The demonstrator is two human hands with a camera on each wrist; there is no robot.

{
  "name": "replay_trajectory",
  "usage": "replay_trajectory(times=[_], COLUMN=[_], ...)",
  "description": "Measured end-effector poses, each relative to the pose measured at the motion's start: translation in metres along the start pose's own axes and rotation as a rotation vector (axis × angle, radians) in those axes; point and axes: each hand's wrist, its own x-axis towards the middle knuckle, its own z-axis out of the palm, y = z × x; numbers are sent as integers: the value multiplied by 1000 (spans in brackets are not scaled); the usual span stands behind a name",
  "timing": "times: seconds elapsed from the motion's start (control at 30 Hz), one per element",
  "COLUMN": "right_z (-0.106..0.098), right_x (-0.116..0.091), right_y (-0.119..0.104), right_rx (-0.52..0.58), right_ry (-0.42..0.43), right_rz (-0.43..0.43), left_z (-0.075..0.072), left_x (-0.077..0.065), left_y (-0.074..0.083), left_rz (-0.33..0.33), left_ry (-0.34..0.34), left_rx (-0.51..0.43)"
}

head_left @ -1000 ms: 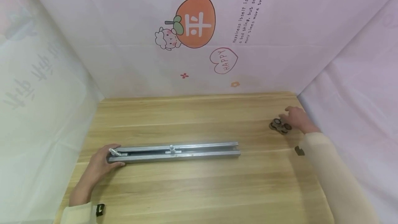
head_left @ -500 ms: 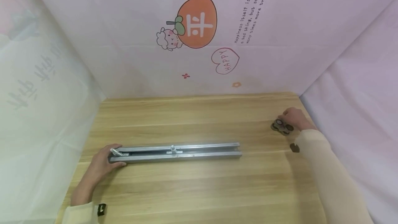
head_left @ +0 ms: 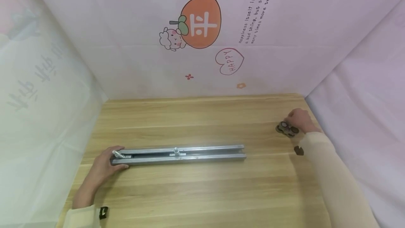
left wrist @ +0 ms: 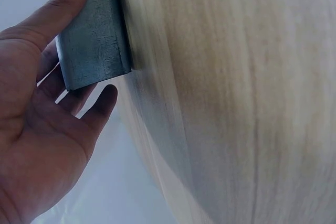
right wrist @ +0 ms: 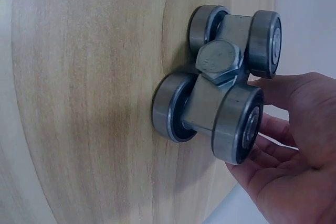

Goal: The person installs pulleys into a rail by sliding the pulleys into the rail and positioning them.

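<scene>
A silver metal channel rail (head_left: pixel 209 158) lies lengthwise on the wooden table, its slot facing up. Two bolts stand in the slot: a tilted bolt (head_left: pixel 117 154) at the left end and a second bolt (head_left: pixel 176 151) near the middle. My left hand (head_left: pixel 102 164) grips the rail's left end, thumb on the near side; the left wrist view shows the thumb along its grey wall (left wrist: pixel 97 40). At the far right, my right hand (head_left: pixel 301 119) holds a roller trolley (right wrist: pixel 223 69) with several bearing wheels and a hex bolt head. Its fingertips are hidden behind the trolley.
The wooden tabletop (head_left: pixel 196 192) ends at a printed cloth wall (head_left: pixel 142 69) behind, with further cloth on the left and right (head_left: pixel 364 97). A black wrist piece shows at each cuff.
My right hand has closed its fingers around the trolley, which shifted very slightly right with the view. The left hand and the rail keep their places.
</scene>
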Motion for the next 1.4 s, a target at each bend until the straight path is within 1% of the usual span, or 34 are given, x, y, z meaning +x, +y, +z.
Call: replay_trajectory(times=[0.13,0.3,0.5,0.73,0.93,1.1,1.2,1.4], right_z=[-1,1,4,3,6,6,7,8], right_x=[-1,-3,-7,-15,-20,-31,-39,-55], right_y=[-1,1,1,-3,-3,-7,-11,-18], right_rx=[-3,2,-3,13,12,34,70,132], right_ry=[33,97,165,176,278,323,343,410], right_rz=[-5,-19,-28,-21,-52,-51,-51,-100], left_z=[-1,-2,-2,-1,0,-1,-1,-2], left_x=[-1,-1,-1,-2,-1,-2,-2,-2], left_y=[3,7,8,4,3,4,5,7], left_rz=[3,7,12,25,19,37,44,38], left_ry=[2,7,14,24,19,29,33,31], left_rx=[-10,-13,-4,-4,2,-1,-1,-7])
